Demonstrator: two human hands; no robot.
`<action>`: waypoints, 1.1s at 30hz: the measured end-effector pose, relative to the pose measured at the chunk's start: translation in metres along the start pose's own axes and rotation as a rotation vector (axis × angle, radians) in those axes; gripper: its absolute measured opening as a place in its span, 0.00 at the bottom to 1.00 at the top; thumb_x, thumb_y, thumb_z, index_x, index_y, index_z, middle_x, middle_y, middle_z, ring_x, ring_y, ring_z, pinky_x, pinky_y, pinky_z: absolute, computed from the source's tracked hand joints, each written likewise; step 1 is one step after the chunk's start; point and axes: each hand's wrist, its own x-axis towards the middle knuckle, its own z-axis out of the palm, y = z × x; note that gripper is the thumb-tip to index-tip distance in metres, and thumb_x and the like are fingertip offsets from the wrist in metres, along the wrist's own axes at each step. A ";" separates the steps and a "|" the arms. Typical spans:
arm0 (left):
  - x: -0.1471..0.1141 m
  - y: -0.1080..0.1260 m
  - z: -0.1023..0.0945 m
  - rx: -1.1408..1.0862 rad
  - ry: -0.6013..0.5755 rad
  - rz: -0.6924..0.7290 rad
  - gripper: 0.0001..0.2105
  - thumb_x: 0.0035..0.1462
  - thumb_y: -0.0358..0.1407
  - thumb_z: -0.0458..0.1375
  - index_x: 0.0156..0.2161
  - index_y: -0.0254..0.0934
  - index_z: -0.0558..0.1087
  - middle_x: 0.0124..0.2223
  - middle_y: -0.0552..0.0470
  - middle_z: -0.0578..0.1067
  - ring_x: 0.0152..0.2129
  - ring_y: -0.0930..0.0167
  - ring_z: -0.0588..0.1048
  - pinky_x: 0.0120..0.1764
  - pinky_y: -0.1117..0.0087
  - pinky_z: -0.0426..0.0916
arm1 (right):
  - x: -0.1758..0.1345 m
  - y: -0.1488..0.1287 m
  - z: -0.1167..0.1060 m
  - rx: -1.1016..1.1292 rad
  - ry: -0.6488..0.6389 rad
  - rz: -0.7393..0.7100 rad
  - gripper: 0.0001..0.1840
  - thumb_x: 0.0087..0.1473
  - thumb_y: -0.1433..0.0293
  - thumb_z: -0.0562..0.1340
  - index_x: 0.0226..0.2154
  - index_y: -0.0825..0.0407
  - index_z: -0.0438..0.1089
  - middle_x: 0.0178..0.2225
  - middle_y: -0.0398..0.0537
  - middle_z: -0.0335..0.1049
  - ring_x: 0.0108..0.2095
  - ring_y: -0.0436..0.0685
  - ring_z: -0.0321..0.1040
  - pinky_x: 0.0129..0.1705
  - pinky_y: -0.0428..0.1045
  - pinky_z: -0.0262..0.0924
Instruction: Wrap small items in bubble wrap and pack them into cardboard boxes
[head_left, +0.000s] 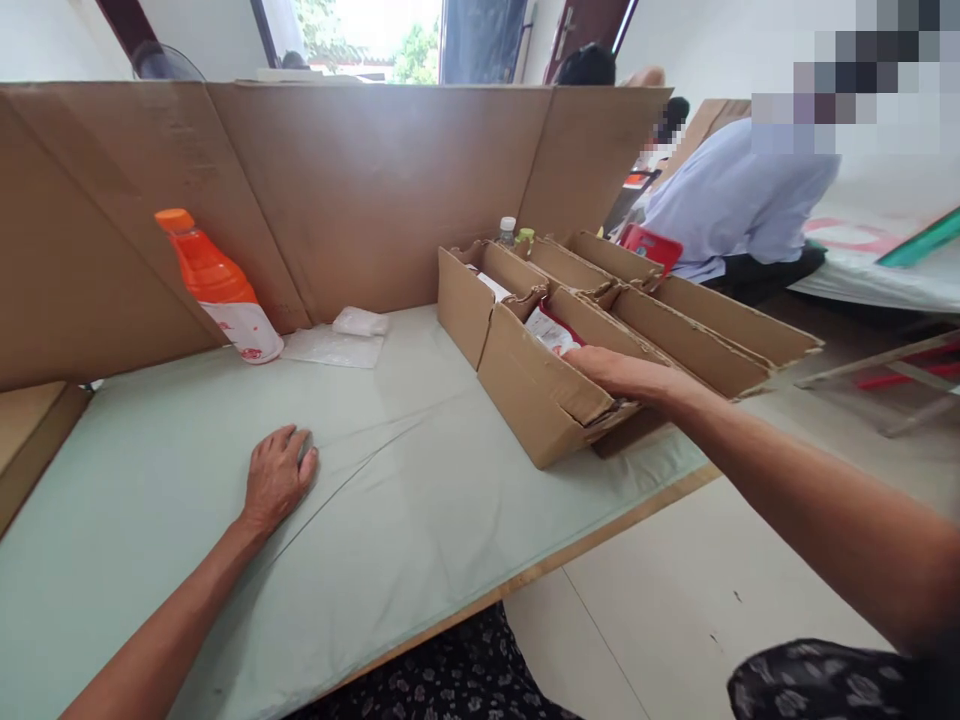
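My left hand rests on the pale green table cover with its fingers curled. A small greyish thing shows between thumb and fingers, too unclear to name. Over on the right, my right hand reaches into the front compartment of the cardboard boxes. Its fingertips are down by a white and red packet and are mostly hidden, so I cannot tell whether they grip it. Something white sits in the compartment behind.
A leaning orange-capped bottle stands at the left, beside clear plastic bags. Tall cardboard panels wall off the table's far side. Small bottles stand behind the boxes. A person in a light blue shirt sits at the right.
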 end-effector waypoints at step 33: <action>0.207 0.058 -0.073 -0.535 0.390 -0.053 0.20 0.60 0.38 0.54 0.57 0.44 0.72 0.52 0.56 0.76 0.49 0.61 0.76 0.54 0.55 0.73 | 0.084 -0.041 -0.099 0.219 0.356 -0.335 0.11 0.57 0.73 0.61 0.38 0.55 0.80 0.35 0.46 0.80 0.36 0.52 0.72 0.40 0.47 0.60</action>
